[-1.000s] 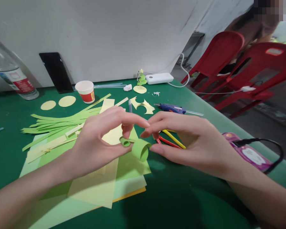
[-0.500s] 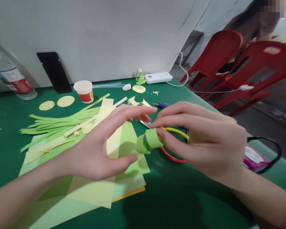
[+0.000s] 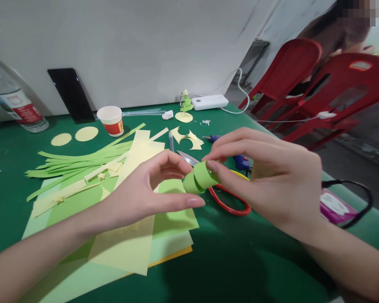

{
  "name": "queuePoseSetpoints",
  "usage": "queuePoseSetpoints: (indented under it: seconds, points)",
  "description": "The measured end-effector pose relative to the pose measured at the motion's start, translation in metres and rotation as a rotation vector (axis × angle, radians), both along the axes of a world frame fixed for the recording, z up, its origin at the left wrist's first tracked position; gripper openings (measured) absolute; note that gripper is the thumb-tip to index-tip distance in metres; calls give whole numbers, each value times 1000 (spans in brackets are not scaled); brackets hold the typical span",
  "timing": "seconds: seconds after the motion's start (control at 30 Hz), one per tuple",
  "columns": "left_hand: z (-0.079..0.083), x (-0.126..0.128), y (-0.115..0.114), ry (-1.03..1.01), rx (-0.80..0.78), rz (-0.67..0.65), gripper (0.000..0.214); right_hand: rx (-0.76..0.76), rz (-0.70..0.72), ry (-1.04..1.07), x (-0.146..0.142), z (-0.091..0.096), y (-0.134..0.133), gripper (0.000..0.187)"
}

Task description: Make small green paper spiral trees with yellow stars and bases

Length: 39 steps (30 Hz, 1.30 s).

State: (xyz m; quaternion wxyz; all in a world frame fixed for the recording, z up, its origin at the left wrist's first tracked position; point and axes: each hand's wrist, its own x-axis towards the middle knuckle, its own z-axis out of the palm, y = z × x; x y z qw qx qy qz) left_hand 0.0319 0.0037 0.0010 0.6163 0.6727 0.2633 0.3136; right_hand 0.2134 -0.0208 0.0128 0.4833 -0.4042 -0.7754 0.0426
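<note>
Left hand (image 3: pixel 142 195) drawn closer since half second ago, fingers curled in against left end of paper roll (image 3: pixel 200 179); thumb kept apart below, nothing pinched. Roll gripped between thumb and fingers of right hand (image 3: pixel 271 181), held above table (image 3: pixel 240 261), over scissors (image 3: pixel 230 205), beside paper sheets (image 3: pixel 173 219).
</note>
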Motion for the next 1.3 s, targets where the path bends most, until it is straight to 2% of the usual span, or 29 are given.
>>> queuePoseSetpoints:
  seconds: [0.23, 0.4, 0.5, 0.57, 0.67, 0.8, 0.93, 1.03, 1.17, 1.23, 1.3]
  points:
    - [-7, 0, 3, -85, -66, 70, 8, -4, 9, 19, -1, 0, -1, 14]
    - [-7, -3, 9, -63, -62, 60, 13, -99, 30, 164, 4, -1, -1, 12]
    - [-6, -3, 9, -11, -36, 79, 25, -123, 3, 316, 5, -1, 1, 11]
    - [-6, -3, 8, 21, -29, 85, 27, -138, 69, 475, 5, -1, 3, 12]
    - [-6, -3, 8, 60, -60, 94, 18, -222, 184, 681, 6, 1, 7, 16]
    - [-5, -5, 7, 104, -60, 51, 15, -348, 180, 775, 6, 3, 10, 14]
    - [-4, -5, 8, 147, -33, -24, 18, -402, 179, 847, 9, 5, 14, 13]
    - [-4, -5, 8, 135, -69, -89, 17, -384, 162, 881, 11, 5, 17, 20]
    - [-6, -2, 6, 26, -101, -70, 13, -391, 199, 809, 9, 2, 14, 18]
    - [-9, -1, 3, -10, -57, -58, 21, -435, 231, 722, 5, -1, 10, 14]
    - [-11, 1, -1, -6, 51, -12, 34, -456, 230, 632, 1, -3, 6, 12]
